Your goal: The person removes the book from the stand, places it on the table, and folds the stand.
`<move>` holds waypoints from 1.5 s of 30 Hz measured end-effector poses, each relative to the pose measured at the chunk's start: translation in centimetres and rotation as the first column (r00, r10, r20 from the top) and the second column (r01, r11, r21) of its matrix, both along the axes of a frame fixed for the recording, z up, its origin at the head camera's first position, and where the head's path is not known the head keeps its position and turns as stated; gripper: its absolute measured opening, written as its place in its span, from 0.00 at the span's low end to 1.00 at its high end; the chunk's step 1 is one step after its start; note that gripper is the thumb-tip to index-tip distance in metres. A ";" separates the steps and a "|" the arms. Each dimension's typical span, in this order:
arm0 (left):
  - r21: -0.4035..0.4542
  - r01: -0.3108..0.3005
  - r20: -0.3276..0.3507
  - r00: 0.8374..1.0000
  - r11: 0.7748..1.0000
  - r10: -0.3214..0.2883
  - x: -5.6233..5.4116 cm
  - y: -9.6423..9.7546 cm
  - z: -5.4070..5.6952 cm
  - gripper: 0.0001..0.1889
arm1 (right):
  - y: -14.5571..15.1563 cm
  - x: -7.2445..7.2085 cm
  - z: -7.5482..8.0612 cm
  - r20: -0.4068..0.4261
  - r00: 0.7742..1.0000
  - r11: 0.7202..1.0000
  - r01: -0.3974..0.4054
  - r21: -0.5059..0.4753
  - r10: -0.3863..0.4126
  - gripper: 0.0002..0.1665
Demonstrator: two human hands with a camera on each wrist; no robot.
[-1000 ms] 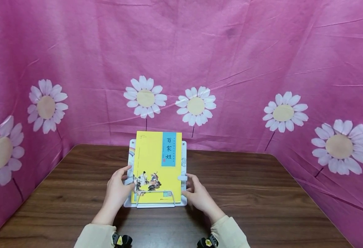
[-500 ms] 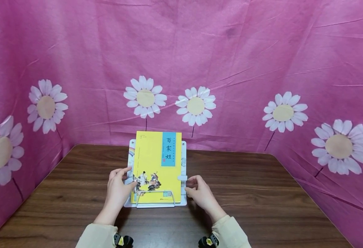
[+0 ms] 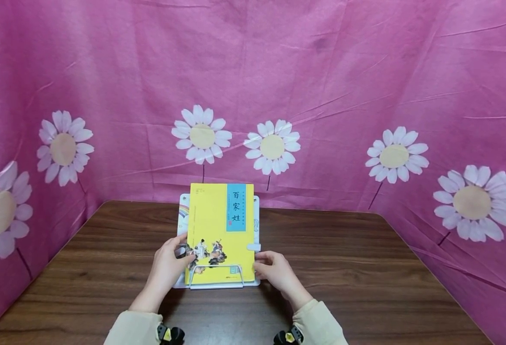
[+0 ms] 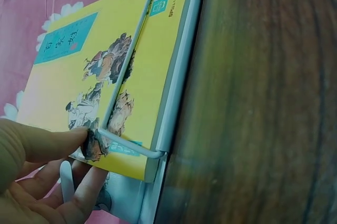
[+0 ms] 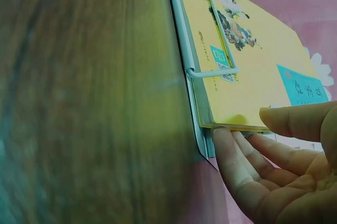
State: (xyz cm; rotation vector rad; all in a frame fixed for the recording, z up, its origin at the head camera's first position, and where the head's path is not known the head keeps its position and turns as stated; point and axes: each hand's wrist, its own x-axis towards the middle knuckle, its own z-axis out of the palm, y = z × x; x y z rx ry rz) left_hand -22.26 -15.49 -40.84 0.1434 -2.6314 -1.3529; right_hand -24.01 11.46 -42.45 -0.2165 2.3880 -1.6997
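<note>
A yellow book point(image 3: 209, 215) with a blue title panel leans upright on a white book stand point(image 3: 183, 211). The stand's wire bar point(image 3: 216, 265) crosses the lower front of the cover. My left hand point(image 3: 166, 261) pinches the book's lower left edge, thumb point(image 4: 58, 144) on the cover and fingers behind. Beside those fingers the stand's left clip point(image 4: 67, 181) sits off the cover. At the lower right edge, my right hand point(image 3: 278, 273) holds the book, thumb point(image 5: 292, 121) at the front and fingers along the side. The right clip point(image 3: 254, 247) still overlaps the cover.
The stand rests on a dark wooden table point(image 3: 343, 268), near its middle. A pink cloth point(image 3: 322, 72) with printed white daisies hangs behind and along both sides. Each wrist wears a black strapped device point(image 3: 170, 334).
The book has shifted slightly to the right on its stand, and the left clip no longer lies over the cover. Both hands have moved inward onto the book's edges.
</note>
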 end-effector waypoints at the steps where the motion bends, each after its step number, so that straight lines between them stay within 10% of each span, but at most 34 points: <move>1: 0.006 0.000 -0.003 1.000 1.000 0.000 0.0 0.0 0.0 0.31 | 0.0 0.0 0.0 -0.001 1.000 1.000 0.002 -0.005 -0.002 0.23; 45: 0.062 -0.049 -0.061 0.997 0.997 0.052 -0.2 -0.7 -0.2 0.28 | -0.6 0.0 -0.6 0.011 0.999 0.998 -0.048 -0.031 0.048 0.25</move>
